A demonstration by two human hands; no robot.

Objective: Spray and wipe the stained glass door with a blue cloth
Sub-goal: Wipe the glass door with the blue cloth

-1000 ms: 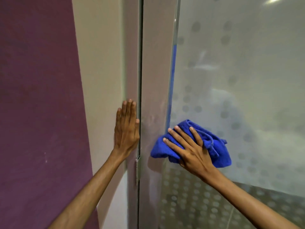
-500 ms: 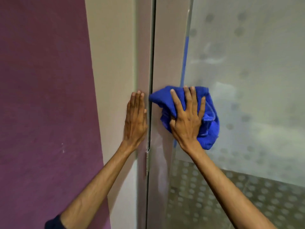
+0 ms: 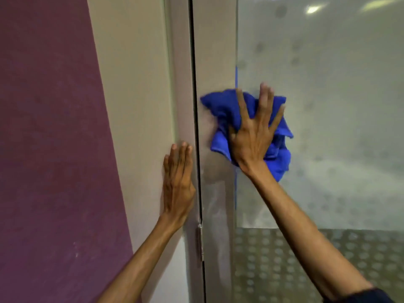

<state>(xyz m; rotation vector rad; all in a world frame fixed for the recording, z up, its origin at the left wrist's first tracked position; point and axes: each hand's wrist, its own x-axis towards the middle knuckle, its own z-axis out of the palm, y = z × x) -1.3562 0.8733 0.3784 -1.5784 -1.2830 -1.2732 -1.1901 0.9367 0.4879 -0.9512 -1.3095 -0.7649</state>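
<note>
Both our hands lie flat: right hand (image 3: pixel 253 138), fingers spread, presses the blue cloth (image 3: pixel 227 110) against the glass door (image 3: pixel 328 106) beside its metal frame (image 3: pixel 215 51); left hand (image 3: pixel 178 182), fingers together, rests on the door jamb (image 3: pixel 181 84).

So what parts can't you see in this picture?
- Head view: the middle of the blue cloth is covered by the right hand.
- The palm of the left hand is hidden against the door frame.
- The glass door is cut off by the picture edges.
- No spray bottle is in view.
- Stains blend into the frosted dots.
</note>
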